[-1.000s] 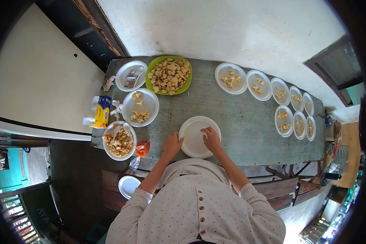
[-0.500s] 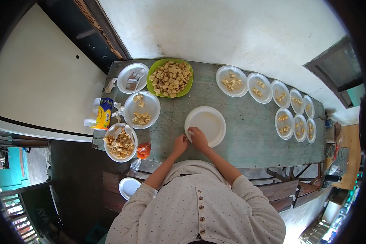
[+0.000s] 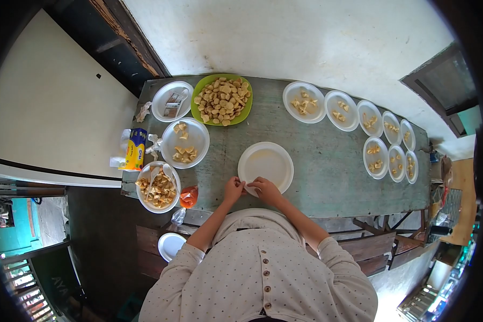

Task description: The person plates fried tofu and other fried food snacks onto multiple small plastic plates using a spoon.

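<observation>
A white plate [image 3: 279, 180] with a faint yellowish film in its middle lies on the table in front of me. At its near left rim, my left hand [image 3: 234, 190] is closed, fingertips pinched together. Right beside it, my right hand [image 3: 266, 190] reaches over the near edge of the plate, its fingers curled in a pinch. Both sets of fingertips nearly meet; anything small between them is too tiny to make out. To the left stands a white plate with a few folded dough pieces [image 3: 184, 155].
A green bowl [image 3: 246, 116] of round pale pieces stands at the back. On the left are a bowl of cut pieces with spoons [image 3: 156, 188], an orange bag [image 3: 188, 196] and a tissue pack [image 3: 136, 150]. Several plates with folded pieces [image 3: 304, 103] line the right side.
Both hands have drawn slightly toward me, and my right hand has come off the plate's left inner side to its near rim. The plate appears shifted slightly left and down.
</observation>
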A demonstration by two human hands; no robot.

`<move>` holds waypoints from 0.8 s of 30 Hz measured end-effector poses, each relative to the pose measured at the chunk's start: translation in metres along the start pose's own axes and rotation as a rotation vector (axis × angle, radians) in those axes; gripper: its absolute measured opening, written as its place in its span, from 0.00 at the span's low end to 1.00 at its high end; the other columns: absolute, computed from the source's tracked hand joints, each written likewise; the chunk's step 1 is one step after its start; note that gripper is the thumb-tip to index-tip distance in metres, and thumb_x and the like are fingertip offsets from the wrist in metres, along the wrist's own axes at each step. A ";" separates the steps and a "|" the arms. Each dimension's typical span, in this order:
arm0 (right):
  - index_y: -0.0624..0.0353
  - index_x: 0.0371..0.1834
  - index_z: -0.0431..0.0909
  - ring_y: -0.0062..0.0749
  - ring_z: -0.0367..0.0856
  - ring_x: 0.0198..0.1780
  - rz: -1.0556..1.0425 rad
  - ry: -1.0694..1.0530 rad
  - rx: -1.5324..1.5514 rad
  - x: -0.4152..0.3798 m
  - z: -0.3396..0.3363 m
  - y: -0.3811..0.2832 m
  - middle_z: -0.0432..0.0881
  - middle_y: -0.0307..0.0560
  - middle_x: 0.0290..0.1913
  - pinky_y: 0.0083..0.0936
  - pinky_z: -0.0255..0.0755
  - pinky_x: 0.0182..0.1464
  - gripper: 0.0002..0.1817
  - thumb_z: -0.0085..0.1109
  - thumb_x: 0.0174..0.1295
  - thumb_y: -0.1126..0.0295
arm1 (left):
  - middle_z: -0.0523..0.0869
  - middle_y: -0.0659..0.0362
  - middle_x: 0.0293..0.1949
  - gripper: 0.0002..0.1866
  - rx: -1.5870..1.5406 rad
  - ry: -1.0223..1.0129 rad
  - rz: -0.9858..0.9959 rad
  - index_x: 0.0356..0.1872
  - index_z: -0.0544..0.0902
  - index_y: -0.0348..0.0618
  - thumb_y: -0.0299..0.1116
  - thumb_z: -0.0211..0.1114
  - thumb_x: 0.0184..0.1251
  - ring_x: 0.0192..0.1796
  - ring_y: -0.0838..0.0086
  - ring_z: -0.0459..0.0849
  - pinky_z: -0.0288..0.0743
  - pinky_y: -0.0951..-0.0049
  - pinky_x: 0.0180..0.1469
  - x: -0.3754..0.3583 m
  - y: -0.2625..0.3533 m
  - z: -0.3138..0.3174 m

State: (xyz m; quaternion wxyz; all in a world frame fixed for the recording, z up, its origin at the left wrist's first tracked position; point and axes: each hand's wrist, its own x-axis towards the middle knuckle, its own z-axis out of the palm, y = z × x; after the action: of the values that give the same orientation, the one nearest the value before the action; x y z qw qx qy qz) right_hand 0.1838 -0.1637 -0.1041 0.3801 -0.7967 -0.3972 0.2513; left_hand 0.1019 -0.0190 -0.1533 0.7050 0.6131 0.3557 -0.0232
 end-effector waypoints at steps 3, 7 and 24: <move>0.52 0.38 0.80 0.43 0.75 0.41 -0.080 -0.018 -0.076 -0.005 0.004 0.007 0.76 0.47 0.38 0.33 0.69 0.43 0.16 0.50 0.46 0.81 | 0.77 0.57 0.23 0.07 -0.012 0.062 0.044 0.34 0.69 0.34 0.26 0.58 0.59 0.20 0.74 0.80 0.77 0.75 0.21 -0.001 -0.002 -0.001; 0.49 0.36 0.81 0.38 0.76 0.38 -0.155 -0.091 -0.293 -0.019 -0.013 0.002 0.76 0.43 0.35 0.31 0.70 0.41 0.18 0.51 0.44 0.82 | 0.77 0.58 0.22 0.08 -0.028 0.104 0.058 0.34 0.70 0.34 0.26 0.59 0.59 0.20 0.75 0.79 0.77 0.76 0.20 0.000 -0.005 -0.001; 0.55 0.37 0.79 0.43 0.76 0.37 0.023 0.109 0.066 -0.002 -0.024 -0.001 0.76 0.48 0.35 0.33 0.71 0.41 0.12 0.53 0.48 0.79 | 0.74 0.58 0.26 0.19 0.009 -0.028 0.024 0.53 0.66 0.38 0.25 0.55 0.61 0.25 0.73 0.80 0.81 0.71 0.24 -0.003 0.005 0.006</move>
State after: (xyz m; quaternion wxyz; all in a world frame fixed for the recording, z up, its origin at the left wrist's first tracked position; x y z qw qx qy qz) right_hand 0.1995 -0.1746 -0.0889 0.4242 -0.8008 -0.3582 0.2246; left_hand 0.1052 -0.0241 -0.1475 0.7073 0.6201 0.3383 -0.0248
